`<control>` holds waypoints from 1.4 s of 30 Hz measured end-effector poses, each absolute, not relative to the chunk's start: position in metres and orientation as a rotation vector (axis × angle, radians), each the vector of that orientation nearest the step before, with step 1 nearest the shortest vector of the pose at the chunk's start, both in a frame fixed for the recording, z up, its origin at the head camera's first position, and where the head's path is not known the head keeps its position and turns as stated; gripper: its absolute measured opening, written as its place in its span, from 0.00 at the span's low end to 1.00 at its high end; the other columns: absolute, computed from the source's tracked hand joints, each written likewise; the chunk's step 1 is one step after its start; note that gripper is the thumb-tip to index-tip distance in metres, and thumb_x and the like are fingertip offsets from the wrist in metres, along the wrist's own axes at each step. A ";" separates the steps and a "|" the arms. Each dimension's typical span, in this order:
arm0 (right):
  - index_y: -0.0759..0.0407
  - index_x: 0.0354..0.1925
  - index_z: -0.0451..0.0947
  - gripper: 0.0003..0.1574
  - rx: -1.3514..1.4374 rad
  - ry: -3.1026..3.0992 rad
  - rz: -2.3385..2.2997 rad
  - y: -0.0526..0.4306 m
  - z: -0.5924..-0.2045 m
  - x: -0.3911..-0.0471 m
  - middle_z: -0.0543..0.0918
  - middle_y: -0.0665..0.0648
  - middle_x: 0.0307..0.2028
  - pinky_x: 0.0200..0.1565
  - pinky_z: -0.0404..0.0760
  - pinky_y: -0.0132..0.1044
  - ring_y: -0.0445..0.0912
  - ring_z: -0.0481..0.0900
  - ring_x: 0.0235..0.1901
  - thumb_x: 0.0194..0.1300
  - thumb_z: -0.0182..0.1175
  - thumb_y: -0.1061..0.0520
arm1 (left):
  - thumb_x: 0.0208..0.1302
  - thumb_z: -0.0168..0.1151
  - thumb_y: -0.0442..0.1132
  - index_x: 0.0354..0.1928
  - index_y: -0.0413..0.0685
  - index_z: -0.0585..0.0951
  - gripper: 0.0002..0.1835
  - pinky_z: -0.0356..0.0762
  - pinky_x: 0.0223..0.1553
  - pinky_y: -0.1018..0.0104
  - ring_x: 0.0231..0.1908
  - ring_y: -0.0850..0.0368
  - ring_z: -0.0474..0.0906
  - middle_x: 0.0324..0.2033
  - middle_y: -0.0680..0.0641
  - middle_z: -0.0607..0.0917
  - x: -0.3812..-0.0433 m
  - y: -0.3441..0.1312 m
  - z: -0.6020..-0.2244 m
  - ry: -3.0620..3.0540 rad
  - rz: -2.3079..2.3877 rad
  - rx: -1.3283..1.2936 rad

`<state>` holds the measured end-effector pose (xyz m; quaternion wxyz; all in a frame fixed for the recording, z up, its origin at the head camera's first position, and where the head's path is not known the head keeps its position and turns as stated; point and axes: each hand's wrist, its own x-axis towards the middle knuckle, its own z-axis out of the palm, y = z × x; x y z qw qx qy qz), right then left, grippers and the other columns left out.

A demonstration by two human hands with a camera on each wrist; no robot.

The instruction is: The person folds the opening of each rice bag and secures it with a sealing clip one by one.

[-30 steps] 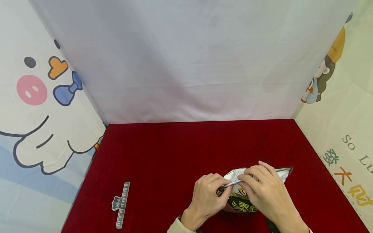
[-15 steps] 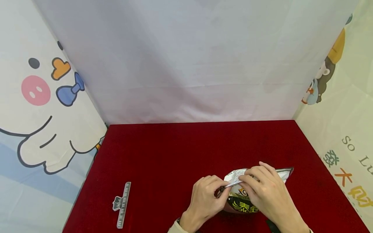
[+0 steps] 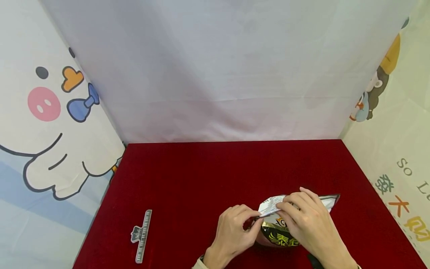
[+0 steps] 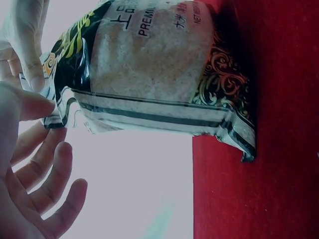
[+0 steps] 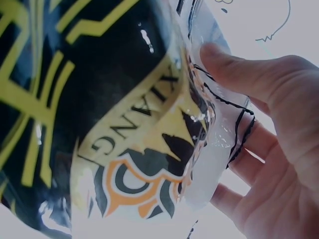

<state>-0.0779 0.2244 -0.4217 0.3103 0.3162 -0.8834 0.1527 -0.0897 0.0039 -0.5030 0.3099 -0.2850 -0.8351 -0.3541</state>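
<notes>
A bag of rice (image 3: 279, 236) with black, gold and clear printed film stands at the right front of the table; its grains show through the clear panel in the left wrist view. Its white top (image 3: 270, 205) is folded over. My left hand (image 3: 235, 231) pinches the left end of this fold between thumb and index finger, the other fingers loosely bent. With thumb and fingers, my right hand (image 3: 307, 220) grips the fold farther right, covering part of the bag. In the right wrist view the thumb (image 5: 249, 74) lies on the near side of the film, fingers behind.
A clear long-edged clip (image 3: 142, 236) with a piano-key pattern lies at the table's left front. Red cloth covers the table (image 3: 208, 175). A pale curtain (image 3: 218, 74) hangs behind, and printed cartoon cloths flank both sides.
My left hand has shifted slightly left along the fold, its fingertips nearer the end. The right hand keeps its grip, and the head view has turned a little.
</notes>
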 end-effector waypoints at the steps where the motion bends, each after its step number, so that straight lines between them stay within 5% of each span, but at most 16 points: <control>1: 0.58 0.34 0.89 0.40 0.834 -2.333 0.403 0.224 -0.422 -0.078 0.88 0.54 0.34 0.61 0.74 0.54 0.52 0.85 0.38 0.86 0.38 0.41 | 0.56 0.78 0.42 0.35 0.60 0.91 0.05 0.71 0.31 0.83 0.27 0.72 0.79 0.30 0.64 0.88 -0.090 0.003 -0.503 -2.202 -0.937 -0.753; 7: 0.58 0.33 0.89 0.40 0.827 -2.329 0.410 0.224 -0.423 -0.078 0.88 0.54 0.34 0.62 0.74 0.53 0.52 0.85 0.38 0.86 0.38 0.41 | 0.57 0.78 0.43 0.35 0.63 0.91 0.05 0.72 0.32 0.83 0.28 0.71 0.80 0.30 0.65 0.88 -0.090 -0.003 -0.507 -2.206 -0.956 -0.740; 14: 0.58 0.34 0.89 0.39 0.826 -2.330 0.424 0.225 -0.423 -0.079 0.88 0.54 0.34 0.74 0.64 0.38 0.52 0.85 0.39 0.86 0.39 0.41 | 0.57 0.78 0.41 0.34 0.62 0.91 0.05 0.73 0.32 0.82 0.29 0.71 0.81 0.30 0.65 0.88 -0.089 -0.008 -0.510 -2.228 -0.975 -0.719; 28: 0.58 0.35 0.89 0.40 0.831 -2.347 0.428 0.226 -0.423 -0.078 0.88 0.55 0.35 0.63 0.72 0.52 0.52 0.85 0.39 0.85 0.37 0.40 | 0.55 0.79 0.40 0.33 0.61 0.90 0.06 0.74 0.33 0.80 0.29 0.71 0.81 0.30 0.65 0.88 -0.088 -0.016 -0.514 -2.230 -0.972 -0.693; 36: 0.58 0.34 0.89 0.39 0.828 -2.344 0.429 0.225 -0.423 -0.078 0.88 0.55 0.35 0.66 0.72 0.50 0.52 0.85 0.39 0.85 0.38 0.40 | 0.57 0.78 0.39 0.33 0.61 0.90 0.05 0.74 0.32 0.80 0.29 0.70 0.81 0.30 0.64 0.89 -0.088 -0.020 -0.515 -2.244 -0.976 -0.676; 42: 0.58 0.34 0.89 0.38 0.834 -2.320 0.442 0.225 -0.424 -0.079 0.88 0.55 0.35 0.78 0.58 0.33 0.51 0.85 0.38 0.86 0.40 0.40 | 0.58 0.77 0.39 0.32 0.60 0.91 0.05 0.73 0.32 0.81 0.28 0.70 0.81 0.29 0.64 0.89 -0.088 -0.021 -0.516 -2.258 -0.988 -0.663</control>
